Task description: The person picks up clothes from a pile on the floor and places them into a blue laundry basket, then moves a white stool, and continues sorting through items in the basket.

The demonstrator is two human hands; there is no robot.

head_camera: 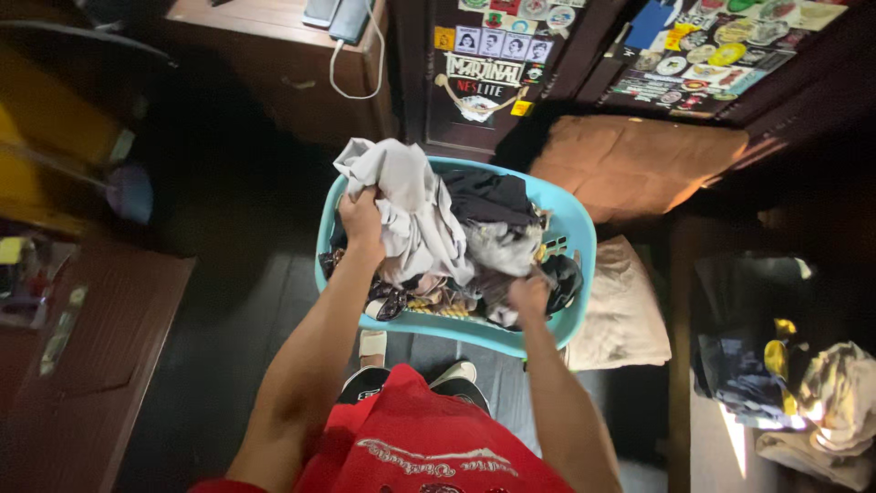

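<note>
I stand over a turquoise laundry basket (577, 239) heaped with mixed clothes, and both my arms reach down into it. My left hand (361, 219) has its fingers closed around a bunch of a pale grey garment (412, 208), gripping it near its top edge at about ten o'clock in the basket. The grey cloth hangs from my grip and drapes down across the middle of the pile. My right hand (529, 294) is at about five o'clock in the basket, its fingers curled shut on a fold of the clothes there, though I cannot tell exactly which piece they hold. A black garment (491, 196) lies at twelve o'clock in the pile, just beside the grey one, and patterned items show along the near rim at seven o'clock.

My red shirt (411, 447) fills the bottom of the view. A folded beige cloth (622, 306) lies on the floor touching the basket at three o'clock. Beyond it, at one o'clock, sits a brown cushion (630, 160). A dark cabinet door covered in stickers (493, 64) stands at twelve o'clock, and a wooden desk (274, 64) with a white cable (354, 91) hanging from it is at eleven o'clock. More crumpled clothes (821, 393) lie far off at four o'clock.
</note>
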